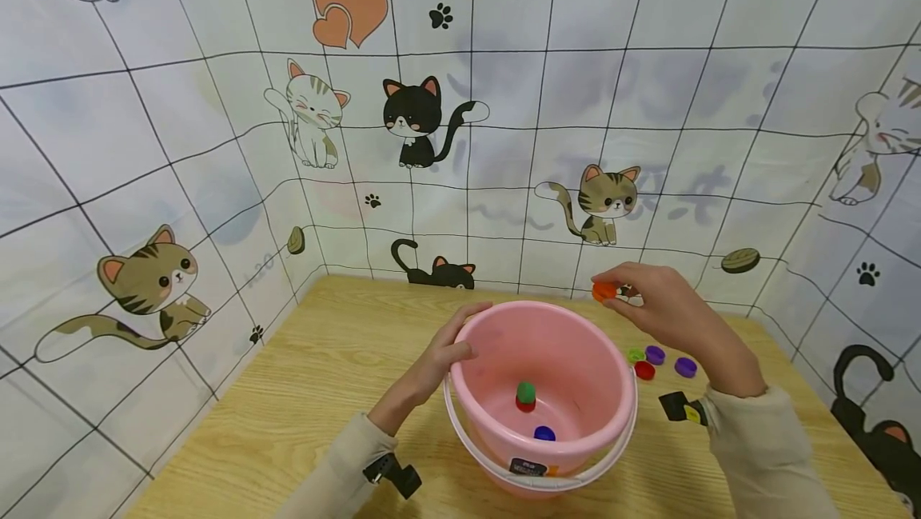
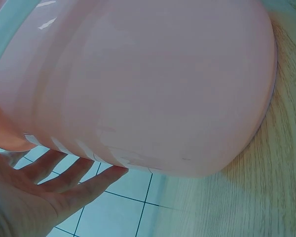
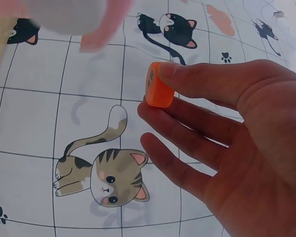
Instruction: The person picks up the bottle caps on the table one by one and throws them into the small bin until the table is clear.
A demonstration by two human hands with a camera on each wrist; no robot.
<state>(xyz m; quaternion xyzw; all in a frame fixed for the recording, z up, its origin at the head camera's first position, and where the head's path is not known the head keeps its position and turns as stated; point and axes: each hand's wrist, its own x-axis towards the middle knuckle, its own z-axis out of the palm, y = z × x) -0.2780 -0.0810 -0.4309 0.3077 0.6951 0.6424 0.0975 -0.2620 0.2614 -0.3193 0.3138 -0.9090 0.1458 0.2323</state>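
Note:
A pink bucket (image 1: 496, 435) stands upright on the table, its mouth tilted toward the head camera. My left hand (image 1: 435, 363) holds its left rim, thumb over the edge; in the left wrist view the fingers (image 2: 74, 177) lie along the outside wall. Up beyond the bucket's right rim, my right hand (image 1: 662, 307) pinches an orange bottle cap (image 3: 160, 86) between thumb and fingers. Inside the bucket lie a green piece (image 1: 526, 393) on a red piece (image 1: 526, 405) and a blue piece (image 1: 544, 433); their exact kind is too small to tell.
Right of the bucket, several caps lie on the wooden table (image 1: 288, 423): a red cap (image 1: 644, 371), a green cap (image 1: 636, 355) and purple caps (image 1: 686, 367). The bucket's white handle (image 1: 568, 483) hangs down in front. A cat-patterned wall covering (image 1: 504, 247) encloses the back and sides.

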